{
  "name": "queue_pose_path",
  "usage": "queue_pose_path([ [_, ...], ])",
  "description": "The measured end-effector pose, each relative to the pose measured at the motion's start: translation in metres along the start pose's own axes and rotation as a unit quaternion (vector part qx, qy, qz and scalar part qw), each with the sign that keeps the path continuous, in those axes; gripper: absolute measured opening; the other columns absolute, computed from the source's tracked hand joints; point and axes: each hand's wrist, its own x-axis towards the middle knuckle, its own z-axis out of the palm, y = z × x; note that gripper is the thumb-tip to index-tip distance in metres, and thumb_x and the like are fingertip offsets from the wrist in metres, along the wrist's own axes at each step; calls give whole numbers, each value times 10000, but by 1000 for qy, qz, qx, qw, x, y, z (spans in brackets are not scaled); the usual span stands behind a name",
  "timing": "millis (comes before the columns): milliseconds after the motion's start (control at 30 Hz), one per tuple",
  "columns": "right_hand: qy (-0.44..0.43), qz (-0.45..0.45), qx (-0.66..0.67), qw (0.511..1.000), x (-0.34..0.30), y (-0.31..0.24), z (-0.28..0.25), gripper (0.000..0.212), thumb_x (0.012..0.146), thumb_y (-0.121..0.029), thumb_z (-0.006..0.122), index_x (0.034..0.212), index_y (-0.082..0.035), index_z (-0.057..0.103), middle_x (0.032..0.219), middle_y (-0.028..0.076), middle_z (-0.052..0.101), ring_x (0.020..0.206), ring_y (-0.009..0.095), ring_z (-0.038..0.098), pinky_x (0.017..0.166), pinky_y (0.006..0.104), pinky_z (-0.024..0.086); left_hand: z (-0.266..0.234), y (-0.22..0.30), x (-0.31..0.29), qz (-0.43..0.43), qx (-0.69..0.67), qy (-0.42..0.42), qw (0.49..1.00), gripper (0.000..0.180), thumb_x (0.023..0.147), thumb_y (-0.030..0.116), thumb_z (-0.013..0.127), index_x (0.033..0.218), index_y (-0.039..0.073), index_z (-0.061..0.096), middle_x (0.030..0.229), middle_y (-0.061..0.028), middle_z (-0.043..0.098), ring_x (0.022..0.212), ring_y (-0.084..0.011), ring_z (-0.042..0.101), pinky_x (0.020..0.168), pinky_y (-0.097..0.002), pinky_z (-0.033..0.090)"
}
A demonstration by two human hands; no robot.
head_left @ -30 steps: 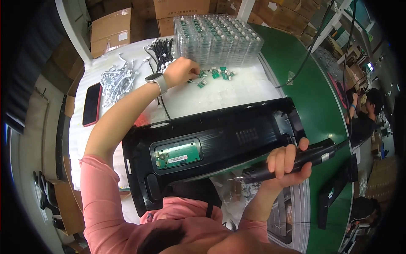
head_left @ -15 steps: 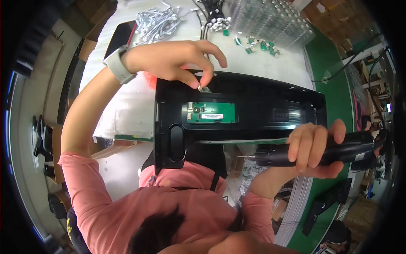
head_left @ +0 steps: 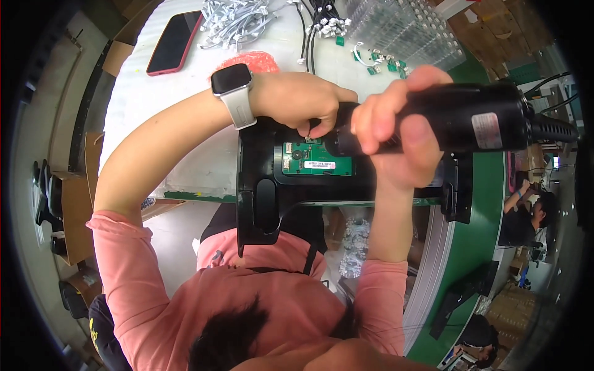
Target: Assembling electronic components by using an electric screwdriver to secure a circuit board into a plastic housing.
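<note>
A long black plastic housing (head_left: 257,157) lies across the table's near edge, with a green circuit board (head_left: 340,167) set in its recess. At the board's far edge, my left hand (head_left: 303,102) is closed, pinching a small pale part (head_left: 309,139) low over the housing. My right hand (head_left: 402,127) is wrapped around a black electric screwdriver (head_left: 464,117), held level above the housing. Its front end points left, close to my left fingertips; the bit is hidden there.
A red-edged phone (head_left: 175,43), white cables (head_left: 238,23), black cables (head_left: 309,37) and small green boards (head_left: 393,63) lie farther back. Clear plastic trays (head_left: 408,31) stand at the far right. The screwdriver's cord (head_left: 557,128) runs off right. Another person (head_left: 532,213) sits far right.
My right hand has raised the screwdriver and brought it left over the housing. My left hand has moved slightly right and down toward the circuit board, still pinching the small part.
</note>
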Motion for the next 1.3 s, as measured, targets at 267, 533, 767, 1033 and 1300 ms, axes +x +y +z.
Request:
queue_pose_path([
  [267,-34,9,12,999,3,24,-5,461,929,-229,609,1286,-42,385,748,89,546,535,164,516,553,321,446,-2,3,-2,-54,-126,30,990,176,648,-32,685,817,-49,637,1121,-115,602,812,-367,625,670,-413,500],
  [533,-33,9,35,999,3,27,-5,477,932,-239,614,1294,-41,376,752,88,547,539,163,516,552,322,444,-3,2,-4,-21,-64,45,997,294,661,-29,675,948,-55,618,1117,-139,609,834,-384,626,666,-430,493],
  [767,-40,13,19,999,5,27,-5,487,935,-247,610,1305,-40,371,761,88,549,546,163,519,556,325,446,-4,3,-7,-31,-78,51,995,311,656,-34,673,959,-55,612,1069,-152,618,814,-385,628,660,-428,492],
  [1033,-43,15,35,998,3,28,-5,483,937,-245,603,1305,-39,368,763,89,548,546,164,519,562,328,448,-1,1,-7,-28,-90,52,994,354,657,-31,676,1004,-38,607,1058,-156,624,829,-381,632,661,-427,493],
  [1300,-18,8,-66,998,7,32,0,409,901,-148,623,1229,-27,410,698,87,527,497,152,495,511,313,442,0,-4,-8,15,-52,73,996,469,632,-44,715,1086,31,624,1025,-130,660,882,-349,650,715,-402,515],
])
